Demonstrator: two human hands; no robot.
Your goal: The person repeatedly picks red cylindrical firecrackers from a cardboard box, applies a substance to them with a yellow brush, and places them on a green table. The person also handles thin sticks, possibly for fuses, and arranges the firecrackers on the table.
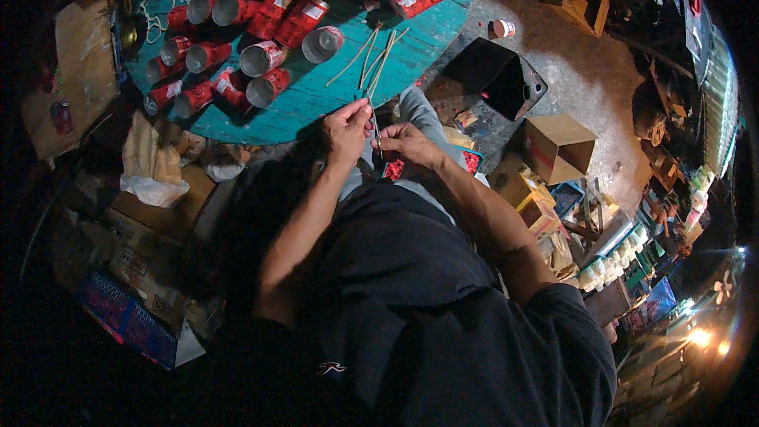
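— Sticks? What is being held?

— One thin stick (pixel 375 125), standing almost upright. The left hand (pixel 346 131) pinches it near the top, fingers closed on it. The right hand (pixel 405 142) is closed round its lower part, thumb on top. Both hands sit just in front of the near edge of the teal round surface (pixel 443 28).

— Are there more like it?

— Yes. At twelve o'clock from the hands, a small bunch of loose sticks (pixel 371 54) lies fanned out on the surface.

— How far along does the work look?

— Hard to say. I think it is early, since most sticks lie untouched and only one is in hand.

— What else is near?

— Red cans (pixel 278 9) lie on their sides at eleven o'clock, many with open silver ends showing. A cardboard box (pixel 559 145) sits at three o'clock on the floor. A white bag (pixel 152 188) lies at nine o'clock.

— Does anything get in the way?

— The cans crowd the surface, but the space near the hands looks free.
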